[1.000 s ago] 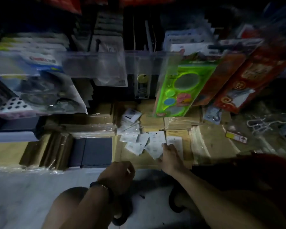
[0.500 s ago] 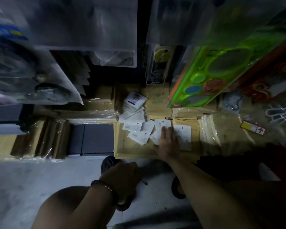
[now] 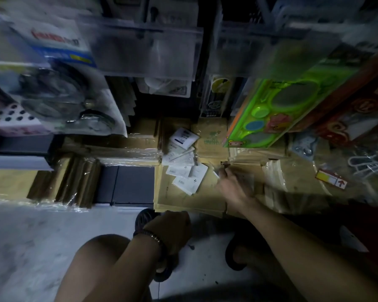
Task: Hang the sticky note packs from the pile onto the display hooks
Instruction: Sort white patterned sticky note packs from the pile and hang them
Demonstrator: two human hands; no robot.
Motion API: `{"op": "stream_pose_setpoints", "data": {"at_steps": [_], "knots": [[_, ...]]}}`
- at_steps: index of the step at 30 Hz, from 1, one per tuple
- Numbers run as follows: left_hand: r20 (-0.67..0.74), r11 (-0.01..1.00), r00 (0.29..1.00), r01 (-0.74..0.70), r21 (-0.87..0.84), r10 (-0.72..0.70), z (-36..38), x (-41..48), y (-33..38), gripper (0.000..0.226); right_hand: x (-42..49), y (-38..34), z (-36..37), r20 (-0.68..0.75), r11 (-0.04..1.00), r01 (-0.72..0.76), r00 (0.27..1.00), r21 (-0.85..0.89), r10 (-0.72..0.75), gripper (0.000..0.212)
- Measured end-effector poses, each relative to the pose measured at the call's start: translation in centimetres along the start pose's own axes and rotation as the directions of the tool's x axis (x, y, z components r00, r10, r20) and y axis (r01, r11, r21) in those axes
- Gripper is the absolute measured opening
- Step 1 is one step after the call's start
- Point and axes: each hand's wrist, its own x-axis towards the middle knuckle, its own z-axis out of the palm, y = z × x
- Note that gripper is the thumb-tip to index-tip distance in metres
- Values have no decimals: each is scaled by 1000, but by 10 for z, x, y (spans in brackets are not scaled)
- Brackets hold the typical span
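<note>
Right hand (image 3: 234,188), lying flat on the pile half a second ago, is now tilting up and seemingly pinching one thin white plastic-wrapped sticky note pack (image 3: 215,173) edge-on, just right of the pile. Pickup is underway, hanging not yet. Remaining scattered white packs (image 3: 184,171) are lying on the flat brown cardboard box (image 3: 183,201). Left hand (image 3: 172,227) is idling low, fingers curled under; cannot tell if it is holding anything.

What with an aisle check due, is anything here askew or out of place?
The white packs lie in a loose, overlapping heap at mixed angles on wrapped brown bundles at floor level, not hung. A green card slants above them. Nothing looks spilled or torn, though the view is dark and blurred.
</note>
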Motion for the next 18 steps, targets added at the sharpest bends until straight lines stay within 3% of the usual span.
{"op": "stream_pose_setpoints", "data": {"at_steps": [1,3,5,7,10,13,16,18], "knots": [[-23,999,999,-33,-29,33,1,-1,1,32,-3,4,-16,57,988,-25,998,154,16,29],[-33,996,999,-45,-81,43,-2,-6,4,33,-20,9,-60,120,857,-101,992,505,47,25],[-54,987,997,-63,-145,55,-4,-7,9,38,-42,12,-92,96,627,-144,989,765,110,22],[-72,961,995,-86,-264,70,-7,-10,21,48,-72,9,-116,78,380,-149,978,913,194,16],[-55,871,994,-106,-479,91,-9,-19,37,71,-113,2,-126,68,102,-110,936,989,346,21],[-185,782,981,-153,-604,49,4,-16,42,53,-147,-3,-115,136,-132,-82,867,988,480,16],[-233,684,971,-200,-701,46,17,-9,44,35,-163,-12,-105,323,-453,-75,803,888,500,10],[-257,551,966,-228,-803,24,21,-4,49,33,-161,-16,-111,393,-538,-87,781,838,485,15]]}}
